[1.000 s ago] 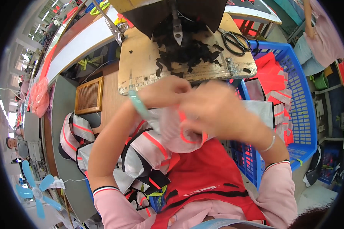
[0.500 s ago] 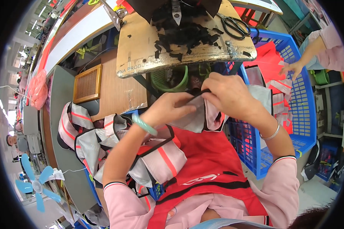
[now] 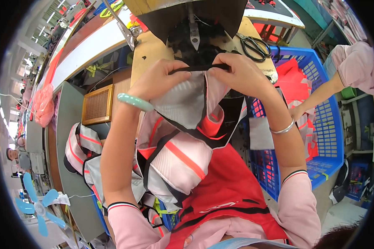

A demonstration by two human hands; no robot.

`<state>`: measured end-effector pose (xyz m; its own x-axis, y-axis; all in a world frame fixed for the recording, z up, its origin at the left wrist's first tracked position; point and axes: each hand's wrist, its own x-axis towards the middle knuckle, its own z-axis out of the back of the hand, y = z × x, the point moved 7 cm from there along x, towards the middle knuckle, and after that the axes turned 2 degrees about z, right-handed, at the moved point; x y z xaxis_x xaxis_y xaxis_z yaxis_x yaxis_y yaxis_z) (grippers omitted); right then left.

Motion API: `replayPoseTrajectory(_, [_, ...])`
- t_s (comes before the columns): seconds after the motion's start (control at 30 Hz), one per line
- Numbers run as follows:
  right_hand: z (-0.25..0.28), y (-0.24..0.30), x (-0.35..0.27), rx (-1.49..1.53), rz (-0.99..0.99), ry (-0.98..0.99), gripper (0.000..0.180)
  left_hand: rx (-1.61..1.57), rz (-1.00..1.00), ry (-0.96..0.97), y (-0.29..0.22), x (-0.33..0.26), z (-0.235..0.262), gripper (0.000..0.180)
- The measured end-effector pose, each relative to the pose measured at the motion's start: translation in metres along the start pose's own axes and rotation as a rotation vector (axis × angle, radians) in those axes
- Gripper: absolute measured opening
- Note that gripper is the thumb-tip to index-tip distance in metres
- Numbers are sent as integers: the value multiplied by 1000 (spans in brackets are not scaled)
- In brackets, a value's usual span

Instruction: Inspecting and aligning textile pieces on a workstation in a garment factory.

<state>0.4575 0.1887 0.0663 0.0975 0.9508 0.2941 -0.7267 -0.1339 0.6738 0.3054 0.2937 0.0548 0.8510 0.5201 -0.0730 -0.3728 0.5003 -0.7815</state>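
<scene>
So the thin black binding strip [image 3: 199,67] is stretched taut between both hands, right at the front edge of the wooden sewing table [image 3: 147,54], just under the machine's needle foot [image 3: 194,37]. The left hand [image 3: 160,79] is pinched shut on the strip's left end and the right hand [image 3: 241,74] is clamped on its right end, with the grey, white and orange panelled fabric piece [image 3: 183,108] hanging down from that edge into the lap. To do this bit well, I'd say keep the tension even on both ends so the strip stays flat along the fabric edge, and keep the fingertips clear of the needle. Moving outward: black-handled scissors [image 3: 253,45] lie on the table's right side, and a small brown wooden tray with a woven centre [image 3: 97,104] sits on the lower bench to the left. On the right there's a big blue plastic lattice crate [image 3: 320,108] with orange and grey pieces in it, and another person's hand [image 3: 297,111] is reaching in. I can't make out any labels or signs clearly; there's just a pink plastic bag [image 3: 43,108] bunched up at far left and a light blue fan [image 3: 39,203] low on the left.
</scene>
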Motion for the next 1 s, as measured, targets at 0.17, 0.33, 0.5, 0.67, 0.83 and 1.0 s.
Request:
replayPoseTrajectory(0.17, [-12, -26, 27, 76, -33, 38, 29, -57, 110, 34, 27, 28, 6, 28])
replayPoseTrajectory(0.33, [-19, -44, 43, 70, -119, 68, 32, -87, 139, 50, 44, 46, 11, 36])
replayPoseTrajectory(0.5, [-20, -49, 53, 95, -73, 71, 32, -67, 152, 0, 47, 51, 16, 41])
replayPoseTrajectory(0.67, [-12, -49, 53, 149, -111, 22, 31, -155, 201, -24, 36, 51, 20, 45])
replayPoseTrajectory(0.83, [-16, -44, 47, 213, -95, -9, 31, -147, 188, -46, 38, 45, 23, 49])
replayPoseTrajectory(1.0, [-13, -44, 43, 311, -126, -51, 37, -124, 149, -69, 38, 47, 23, 51])
